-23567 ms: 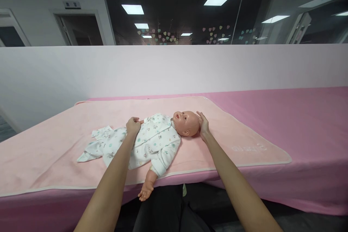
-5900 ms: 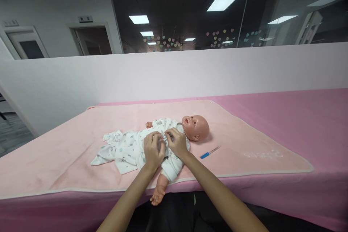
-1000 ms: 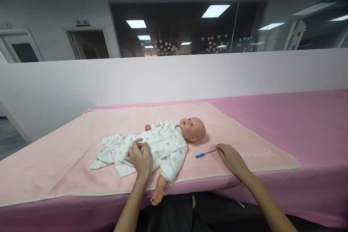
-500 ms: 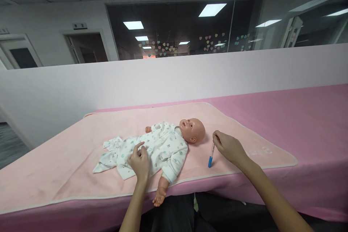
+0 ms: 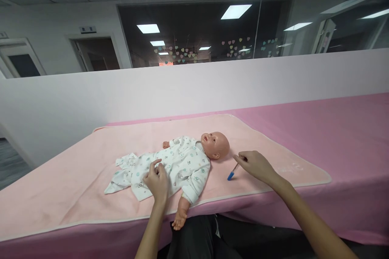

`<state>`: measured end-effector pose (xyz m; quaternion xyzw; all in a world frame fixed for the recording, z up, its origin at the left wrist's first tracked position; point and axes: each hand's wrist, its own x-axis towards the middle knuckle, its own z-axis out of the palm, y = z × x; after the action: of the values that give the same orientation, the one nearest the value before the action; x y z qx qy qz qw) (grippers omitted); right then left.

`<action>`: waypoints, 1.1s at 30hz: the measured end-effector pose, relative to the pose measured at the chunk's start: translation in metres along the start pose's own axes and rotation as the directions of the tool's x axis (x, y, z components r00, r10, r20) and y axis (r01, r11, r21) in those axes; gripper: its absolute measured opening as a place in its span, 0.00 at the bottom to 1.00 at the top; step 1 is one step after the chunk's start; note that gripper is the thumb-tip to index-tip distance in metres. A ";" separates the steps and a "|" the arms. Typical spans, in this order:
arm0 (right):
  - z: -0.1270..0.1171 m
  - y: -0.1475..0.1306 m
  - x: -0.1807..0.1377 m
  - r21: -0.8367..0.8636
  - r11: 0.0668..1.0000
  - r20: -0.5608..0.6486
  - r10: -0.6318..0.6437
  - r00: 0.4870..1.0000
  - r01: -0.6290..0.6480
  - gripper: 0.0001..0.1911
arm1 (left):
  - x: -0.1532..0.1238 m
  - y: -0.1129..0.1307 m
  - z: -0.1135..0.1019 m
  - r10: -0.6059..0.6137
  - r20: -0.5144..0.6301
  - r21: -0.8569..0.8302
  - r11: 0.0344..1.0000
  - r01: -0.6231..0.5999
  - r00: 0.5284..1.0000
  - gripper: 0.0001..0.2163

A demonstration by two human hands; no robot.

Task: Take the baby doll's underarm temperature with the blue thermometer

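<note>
A baby doll (image 5: 182, 166) in a white patterned outfit lies on its back, its bald head towards the right. My left hand (image 5: 157, 180) is over the doll's lower body with curled fingers and nothing visible in them; whether it touches the cloth I cannot tell. To the right of the doll's head, my right hand (image 5: 253, 164) pinches the upper end of a thin thermometer (image 5: 232, 173). Its blue end points down and to the left, above the blanket. My fingers hide the thermometer's top.
The doll lies on a peach blanket (image 5: 75, 170) with pale edging, spread over a pink table cover (image 5: 343, 137). One doll arm (image 5: 181, 213) hangs over the front edge, by my dark-clothed legs (image 5: 197, 238). A white partition (image 5: 194, 89) with glass above stands behind.
The thermometer has swung from nearly upright to a slant, its blue end moving left and up. My right hand has turned at the wrist. My left hand and the doll have hardly moved.
</note>
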<state>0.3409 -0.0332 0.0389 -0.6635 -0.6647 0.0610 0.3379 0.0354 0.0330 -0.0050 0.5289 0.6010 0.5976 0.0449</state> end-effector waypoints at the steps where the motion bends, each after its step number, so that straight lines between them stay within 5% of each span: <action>1: -0.001 -0.002 0.002 0.167 0.985 0.049 0.022 0.999 -0.029 0.22 | 0.000 0.000 0.000 0.005 0.005 0.007 1.000 -0.005 1.000 0.12; 4: 0.003 -0.017 0.009 0.553 0.819 0.135 0.092 0.987 -0.152 0.24 | 0.001 0.000 0.000 0.029 0.011 0.025 0.999 -0.029 1.000 0.11; 10: 0.017 -0.055 0.028 0.785 0.506 0.281 0.225 0.933 -0.358 0.22 | 0.002 0.002 0.000 0.064 0.023 0.064 0.996 -0.066 0.998 0.10; 15: 0.007 -0.070 0.037 0.794 0.487 0.275 0.244 0.930 -0.362 0.22 | 0.002 0.003 0.000 0.079 0.023 0.105 0.991 -0.081 0.997 0.10; 19: 0.004 -0.071 0.035 0.795 0.540 0.189 0.215 0.958 -0.278 0.23 | 0.002 0.002 0.001 0.098 0.035 0.126 0.987 -0.102 0.995 0.10; 26: 0.009 -0.068 0.038 0.728 0.608 0.177 0.280 0.944 -0.317 0.22 | 0.001 0.002 0.001 0.096 0.039 0.105 0.989 -0.100 0.995 0.10; 33: -0.005 -0.072 0.048 0.788 0.572 0.192 0.123 0.974 -0.227 0.22 | 0.001 0.001 0.003 0.094 0.047 0.146 0.984 -0.100 0.994 0.11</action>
<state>0.2883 0.0012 0.0978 -0.4964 -0.5143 0.4264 0.5543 0.0372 0.0353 -0.0049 0.5715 0.6162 0.5419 -0.0118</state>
